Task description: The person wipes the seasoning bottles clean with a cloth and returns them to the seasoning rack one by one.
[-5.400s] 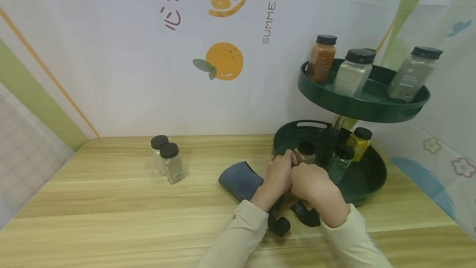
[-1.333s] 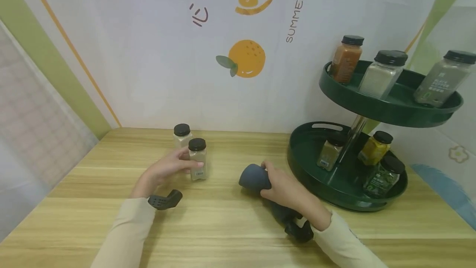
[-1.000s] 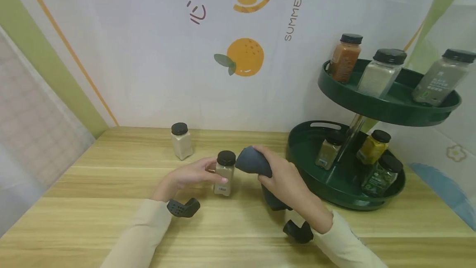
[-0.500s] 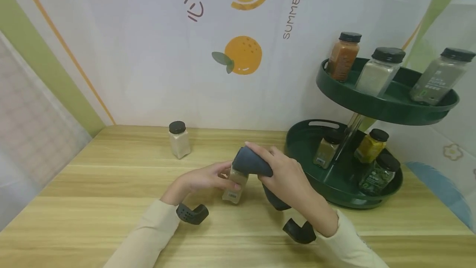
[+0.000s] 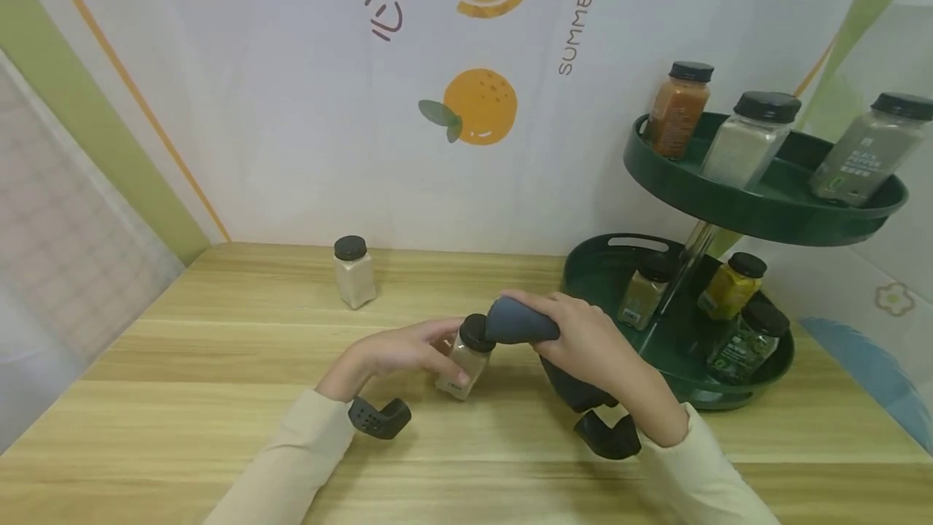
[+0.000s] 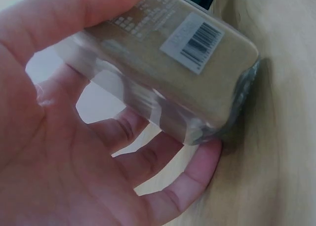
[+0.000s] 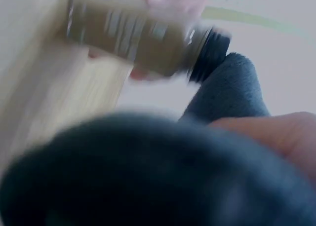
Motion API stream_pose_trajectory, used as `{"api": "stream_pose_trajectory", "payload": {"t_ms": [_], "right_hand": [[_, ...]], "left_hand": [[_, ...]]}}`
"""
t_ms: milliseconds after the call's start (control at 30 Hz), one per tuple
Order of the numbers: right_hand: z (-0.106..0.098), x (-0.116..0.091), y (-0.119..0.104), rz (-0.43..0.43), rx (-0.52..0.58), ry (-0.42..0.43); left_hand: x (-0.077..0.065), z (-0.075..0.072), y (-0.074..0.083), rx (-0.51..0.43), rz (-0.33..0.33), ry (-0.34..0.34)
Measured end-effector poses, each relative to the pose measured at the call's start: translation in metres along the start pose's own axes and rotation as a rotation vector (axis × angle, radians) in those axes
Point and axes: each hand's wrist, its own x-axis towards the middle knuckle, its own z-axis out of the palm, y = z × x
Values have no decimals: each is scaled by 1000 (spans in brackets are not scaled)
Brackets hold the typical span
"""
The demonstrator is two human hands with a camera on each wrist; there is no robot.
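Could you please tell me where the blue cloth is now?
In the head view, the blue cloth is just right of centre, held by the right hand beside the tilted jar.

Pale wood-grained surface (image 5: pixel 182 403); on it, upright toward the back left, a black-capped jar (image 5: pixel 355 275); at right, a two-tier green rack (image 5: pixel 765 215).

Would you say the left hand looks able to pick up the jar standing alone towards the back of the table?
Probably not just now: the left hand holds the tilted jar, so its grip is taken. Were it free, nothing appears to stand between it and the lone jar.
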Motion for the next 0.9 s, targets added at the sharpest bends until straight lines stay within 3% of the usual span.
{"api": "stream_pose_trajectory", "payload": {"t_ms": [167,233,333,500,700,900], "right_hand": [[0,2,7,89,-130,37],[-1,2,5,96,-123,80],[-3,0,-2,41,-57,141],[-1,-4,-18,-59,-32,82],[2,-5,-21,-31,-49,59],[2,-5,-17,-76,-31,32]], "left_hand": [[0,4,0,1,9,-5],[1,5,0,1,10,-11],[3,7,0,2,4,-9],[4,8,2,34,-47,6],[6,8,-3,21,-51,-54],[6,10,-5,20,-29,-71]]}}
